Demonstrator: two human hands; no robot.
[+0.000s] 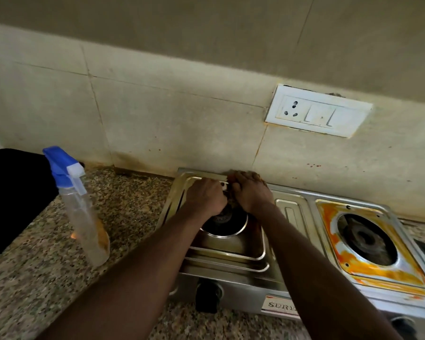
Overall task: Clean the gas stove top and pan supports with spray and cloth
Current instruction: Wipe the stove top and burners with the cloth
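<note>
A steel two-burner gas stove [231, 260] stands on the counter against the wall. Both my hands are at the far rim of its left burner [225, 223]. My right hand [252, 192] grips a brown, orange-stained cloth [232, 204] and presses it on the stove's back edge. My left hand [206, 197] lies right beside it with fingers curled down; what they hold is hidden. Orange stains cover the plate around the right burner [366, 238]. A clear spray bottle [84, 209] with a blue and white head stands to the left of the stove.
Speckled granite counter [47, 278] lies left and in front of the stove. A black object [15, 190] sits at the far left. A white socket and switch plate [317, 110] is on the tiled wall. Black knobs [207, 296] face the front.
</note>
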